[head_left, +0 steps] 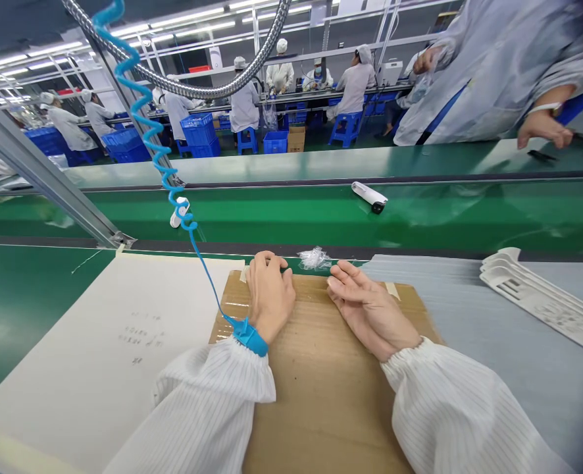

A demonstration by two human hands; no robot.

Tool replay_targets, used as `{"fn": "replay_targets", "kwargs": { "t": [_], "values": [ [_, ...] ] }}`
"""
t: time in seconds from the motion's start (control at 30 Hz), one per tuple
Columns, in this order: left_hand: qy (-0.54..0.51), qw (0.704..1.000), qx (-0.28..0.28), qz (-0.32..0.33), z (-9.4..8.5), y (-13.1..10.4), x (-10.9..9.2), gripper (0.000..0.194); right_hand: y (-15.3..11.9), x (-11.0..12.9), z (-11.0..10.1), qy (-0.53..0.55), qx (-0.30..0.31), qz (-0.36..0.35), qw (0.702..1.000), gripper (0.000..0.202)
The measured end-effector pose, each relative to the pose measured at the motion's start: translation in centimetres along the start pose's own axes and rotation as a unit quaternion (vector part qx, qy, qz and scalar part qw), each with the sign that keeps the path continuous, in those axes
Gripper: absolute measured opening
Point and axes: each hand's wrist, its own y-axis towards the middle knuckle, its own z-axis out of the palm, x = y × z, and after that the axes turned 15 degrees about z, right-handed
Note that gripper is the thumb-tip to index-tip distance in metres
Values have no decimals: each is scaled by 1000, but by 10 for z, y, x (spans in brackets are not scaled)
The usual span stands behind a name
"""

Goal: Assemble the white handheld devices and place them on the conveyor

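Note:
My left hand (270, 295) rests at the far left part of a brown cardboard sheet (321, 395), its fingers loosely bent and nothing visible in them. A blue wrist strap (250, 337) with a coiled blue cord is round that wrist. On the right, my right hand (370, 309) is held on its side over the cardboard, palm turned inward, fingers extended and holding nothing. Between and just beyond the hands lies a small crumpled heap of clear plastic (314, 258) at the cardboard's far edge.
Two white devices (369, 197) (179, 212) lie on the green conveyor (272, 214). White plastic parts (543, 296) are stacked at right. A white sheet (99, 349) with writing lies at left. Across the belt a person (508, 72) stands; others work behind.

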Motion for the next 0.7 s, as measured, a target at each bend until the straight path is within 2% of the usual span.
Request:
{"fn": "replay_targets", "kwargs": {
  "t": [0.17,0.33,0.47,0.7],
  "values": [
    [1,1000,-1,-6,0,0,0,8,3,-1,-5,-23,25,-4,999,41],
    [3,1000,-2,0,0,0,1,8,3,0,-6,-20,21,-3,1000,47],
    [6,1000,-4,7,1,-1,3,8,1,1,-1,-2,4,0,1000,46],
    [3,1000,-10,11,2,-1,4,8,1,1,0,-3,14,-2,1000,45]
  ]
}}
